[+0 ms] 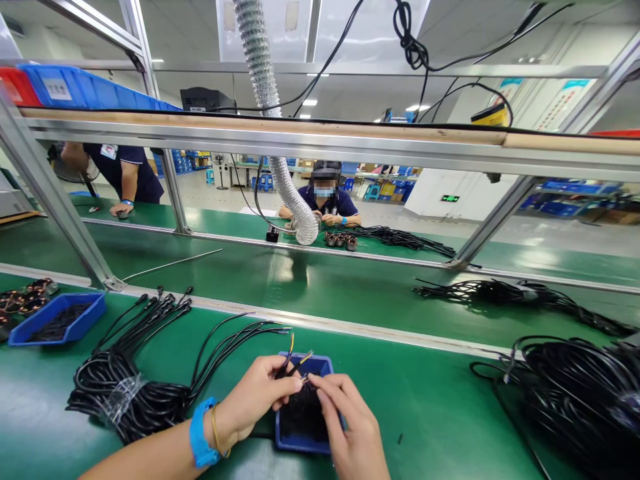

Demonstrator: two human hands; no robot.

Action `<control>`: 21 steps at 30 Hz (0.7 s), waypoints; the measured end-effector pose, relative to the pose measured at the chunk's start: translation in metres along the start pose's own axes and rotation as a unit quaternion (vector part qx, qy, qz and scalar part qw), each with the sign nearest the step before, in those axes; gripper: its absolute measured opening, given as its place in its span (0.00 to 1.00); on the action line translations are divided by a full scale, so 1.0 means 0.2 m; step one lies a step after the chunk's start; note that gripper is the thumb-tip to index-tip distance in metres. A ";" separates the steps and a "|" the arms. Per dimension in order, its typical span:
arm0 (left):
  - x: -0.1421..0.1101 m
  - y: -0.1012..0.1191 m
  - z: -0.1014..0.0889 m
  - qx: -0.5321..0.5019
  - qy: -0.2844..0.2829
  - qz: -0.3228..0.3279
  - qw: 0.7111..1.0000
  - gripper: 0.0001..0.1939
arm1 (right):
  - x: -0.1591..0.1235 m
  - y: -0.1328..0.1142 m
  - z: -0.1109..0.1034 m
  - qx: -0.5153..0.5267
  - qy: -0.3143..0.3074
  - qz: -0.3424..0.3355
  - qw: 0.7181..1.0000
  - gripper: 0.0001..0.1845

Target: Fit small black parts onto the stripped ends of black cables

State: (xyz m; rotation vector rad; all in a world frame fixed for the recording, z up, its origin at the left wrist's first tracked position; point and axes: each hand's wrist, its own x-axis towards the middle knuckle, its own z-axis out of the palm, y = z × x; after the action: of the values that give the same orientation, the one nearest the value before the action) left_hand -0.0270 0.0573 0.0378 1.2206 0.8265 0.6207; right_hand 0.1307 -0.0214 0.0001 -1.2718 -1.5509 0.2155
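Observation:
Both hands meet over a small blue bin (302, 445) with dark little pieces in it. My left hand (260, 393), with a blue band at the wrist, is closed on black cable ends whose thin coloured wires (303, 360) stick up past the thumb. The fingertips of my right hand (353, 423) are pinched at the wire tips by my left thumb; whatever they grip is too small to make out. Left of the bin lies a tied bundle of black cables (125, 393), some ends reaching toward my left hand.
Another blue bin (60, 320) of black pieces stands at left beside copper-wound coils (30, 297). Black cable coils (575, 400) lie at right. A metal frame bar (320, 143) and a silver duct (280, 167) hang ahead. Two people work across the bench.

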 end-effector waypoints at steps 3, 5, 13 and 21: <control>0.00 -0.01 0.00 0.011 0.007 -0.005 1.000 0.18 | 0.00 -0.01 -0.02 -0.023 0.037 -0.030 0.999 0.15; 0.00 -0.02 0.00 0.020 0.005 0.001 1.000 0.18 | 0.00 -0.02 -0.03 -0.018 0.040 -0.031 0.999 0.13; 0.00 -0.02 0.01 0.026 -0.015 0.008 1.000 0.15 | 0.00 -0.02 -0.03 -0.007 0.034 0.029 0.999 0.06; 0.00 -0.03 0.00 0.025 -0.024 -0.007 0.999 0.16 | 0.01 -0.02 -0.03 0.018 0.002 0.063 0.998 0.07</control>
State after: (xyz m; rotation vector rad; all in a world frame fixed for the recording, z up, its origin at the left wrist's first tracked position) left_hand -0.0268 0.0554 0.0328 1.2697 0.8144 0.5592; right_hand 0.1331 -0.0235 0.0063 -1.3433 -1.4589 0.3201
